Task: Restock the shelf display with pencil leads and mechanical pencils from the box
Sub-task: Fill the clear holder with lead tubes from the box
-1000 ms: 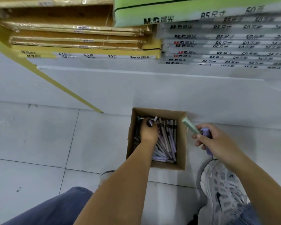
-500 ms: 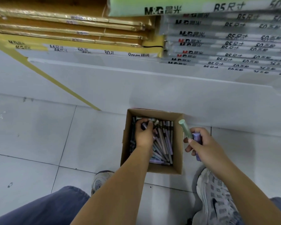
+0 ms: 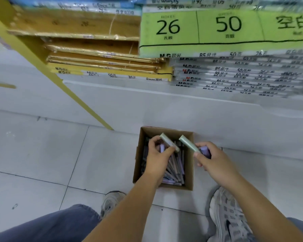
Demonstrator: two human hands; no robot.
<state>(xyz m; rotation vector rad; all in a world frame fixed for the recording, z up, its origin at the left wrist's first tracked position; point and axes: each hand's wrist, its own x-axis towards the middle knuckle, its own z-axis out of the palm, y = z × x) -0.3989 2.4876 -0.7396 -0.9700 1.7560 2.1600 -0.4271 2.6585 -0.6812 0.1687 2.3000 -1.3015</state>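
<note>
1. the cardboard box (image 3: 189, 175) sits open on the tiled floor (image 3: 42, 154), pushed up close to the white base of the shelf (image 3: 164, 109).
2. inside it lies a loose heap of mechanical pencils (image 3: 175, 170), grey and lilac, mostly pointing toward the shelf.
3. the left hand (image 3: 157, 154) is over the box with its fingers curled, pinching a pale green case (image 3: 169, 142) between thumb and fingertips. the case is tilted, its far end raised toward the back wall of the box.
4. a lilac case (image 3: 162, 147) is tucked in the same hand, just behind the green one.
5. the right hand (image 3: 212, 159) hovers above the box's right edge, fingers wrapped round an other green case (image 3: 187, 143) that juts up and to the left, out over the box.
6. an other lilac case (image 3: 205, 151) is gripped in that same fist, beside the green one.
7. the two green cases are near each other and roughly parallel, but not touching.
8. a grey shoe (image 3: 112, 199) stands to the left of the box's near edge, and a white shoe (image 3: 226, 215) to its right. a blue trouser leg (image 3: 51, 224) fills the lower left.
9. on the shelf above are flat brown paper packs (image 3: 94, 55), beside a yellow upright (image 3: 42, 67). to the right is a stack of clear-wrapped packs (image 3: 234, 75), topped by a green pack (image 3: 217, 32) printed 26 and 50.
</note>
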